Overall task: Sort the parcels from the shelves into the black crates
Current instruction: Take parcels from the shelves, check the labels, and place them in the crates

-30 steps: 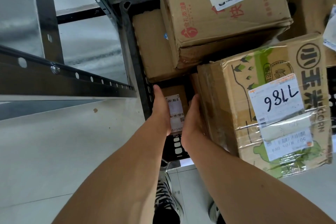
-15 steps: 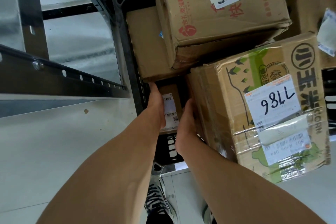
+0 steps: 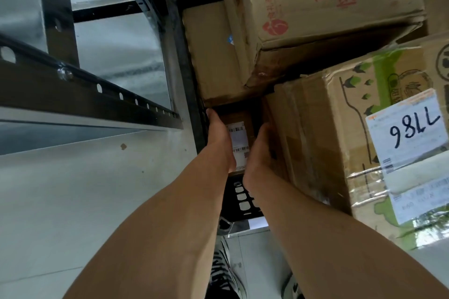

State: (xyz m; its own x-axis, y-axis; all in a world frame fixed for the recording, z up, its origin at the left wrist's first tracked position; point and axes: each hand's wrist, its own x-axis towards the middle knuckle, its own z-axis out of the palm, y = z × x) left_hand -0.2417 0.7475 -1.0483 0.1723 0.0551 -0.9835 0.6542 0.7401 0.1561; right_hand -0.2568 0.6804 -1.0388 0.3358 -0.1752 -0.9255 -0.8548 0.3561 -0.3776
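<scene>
We take the black crate (image 3: 180, 60) as our mark, and the small parcel (image 3: 240, 118) sits low inside it, in the gap at its near left corner, white barcode label facing up. Our left hand (image 3: 220, 139) lies along the parcel's side nearest the crate's left wall, fingers stretched straight down into the gap, its edge covering part of the label. Our right hand (image 3: 261, 153) lies flat along the parcel's opposite side, fingers also extended, so the parcel is pressed between the two hands. The fingertips sink into shadow, and we cannot tell whether any of them hook beneath the parcel. Further back against the crate's left wall rests a plain brown box (image 3: 211, 56). A box with red print (image 3: 315, 12) lies partly on top of it, toward the crate's far end. Filling the crate's right side, and touching the back of our right hand, stands a large taped box (image 3: 323, 143) with a handwritten number label. Outside the crate's left wall runs a perforated metal shelf rail (image 3: 85, 94) over pale floor, and just outside its near wall we see our striped shoe (image 3: 222, 272).
</scene>
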